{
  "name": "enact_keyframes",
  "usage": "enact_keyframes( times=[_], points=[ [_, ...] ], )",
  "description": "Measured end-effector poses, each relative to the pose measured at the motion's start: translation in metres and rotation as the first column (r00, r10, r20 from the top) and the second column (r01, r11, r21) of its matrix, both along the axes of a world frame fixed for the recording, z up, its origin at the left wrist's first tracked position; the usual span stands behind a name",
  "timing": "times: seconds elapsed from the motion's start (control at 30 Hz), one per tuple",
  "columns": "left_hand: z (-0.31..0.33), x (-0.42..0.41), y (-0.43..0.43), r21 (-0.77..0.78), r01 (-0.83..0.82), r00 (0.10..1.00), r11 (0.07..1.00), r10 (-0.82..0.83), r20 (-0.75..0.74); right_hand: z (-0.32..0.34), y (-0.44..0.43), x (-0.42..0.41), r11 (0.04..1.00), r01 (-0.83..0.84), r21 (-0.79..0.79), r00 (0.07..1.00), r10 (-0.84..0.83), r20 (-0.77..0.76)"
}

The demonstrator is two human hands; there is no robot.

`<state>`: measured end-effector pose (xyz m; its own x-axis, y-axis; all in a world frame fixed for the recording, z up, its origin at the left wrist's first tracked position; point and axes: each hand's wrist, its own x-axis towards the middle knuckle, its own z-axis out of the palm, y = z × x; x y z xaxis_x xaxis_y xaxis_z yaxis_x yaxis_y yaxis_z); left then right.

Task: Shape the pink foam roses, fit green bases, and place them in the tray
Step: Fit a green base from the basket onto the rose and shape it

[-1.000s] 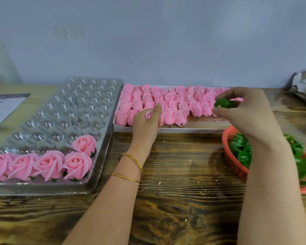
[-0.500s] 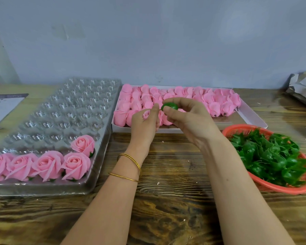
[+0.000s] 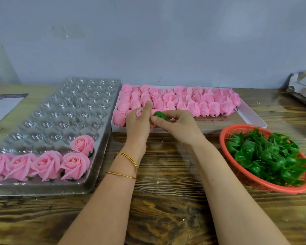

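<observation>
- While the wooden table (image 3: 166,209) carries all the stock, the work itself sits at its middle, with the supplies ranged around.
- The clear tray (image 3: 60,110) lies to the left. Five finished roses (image 3: 74,163) sit in its near pockets, four in the front row and one behind, and the other pockets hold nothing.
- The white box (image 3: 251,119) behind the hands holds rows of unshaped buds (image 3: 193,101).
- The red basket (image 3: 224,137) on the right is heaped with green bases (image 3: 265,160).
- The left hand (image 3: 137,126) is curled round one small pink bud (image 3: 139,112), over the box's near edge.
- The right hand (image 3: 175,124) pinches a single green base (image 3: 159,115) between thumb and fingertips, just beside that bud. The two hands are close together, perhaps touching.
- By my reading, the fitting step is in hand, early in the task. Next, the base needs lining up under the bud and pressing on squarely, with a light grip so the foam petals don't crush. The rose would then go into the next free pocket of the second row.
</observation>
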<state>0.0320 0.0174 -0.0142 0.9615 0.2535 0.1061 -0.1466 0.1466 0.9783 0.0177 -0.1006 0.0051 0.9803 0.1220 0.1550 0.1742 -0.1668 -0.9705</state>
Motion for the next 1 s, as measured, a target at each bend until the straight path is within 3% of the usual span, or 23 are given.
enact_keyframes(
  times=[0.1, 0.43, 0.63, 1.0],
  points=[
    [-0.001, 0.001, 0.0, 0.003, -0.003, 1.0, 1.0, 0.003, 0.002, -0.002, -0.001, 0.0, 0.999, 0.022, -0.036, 1.0, -0.022, 0.001],
    [0.0, 0.002, 0.001, -0.039, -0.029, 1.0, 0.999, 0.029, -0.002, 0.002, 0.007, 0.002, 0.977, 0.044, 0.207, 0.978, 0.0, -0.209],
    [0.004, -0.001, 0.002, -0.069, -0.041, 0.999, 0.997, 0.042, 0.014, 0.006, -0.002, -0.001, 0.996, 0.063, 0.064, 0.978, -0.049, -0.201],
    [0.007, 0.0, 0.003, -0.194, 0.012, 0.999, 0.981, -0.003, 0.048, 0.003, -0.006, -0.001, 0.997, 0.06, -0.05, 0.98, -0.069, -0.188]
  ],
)
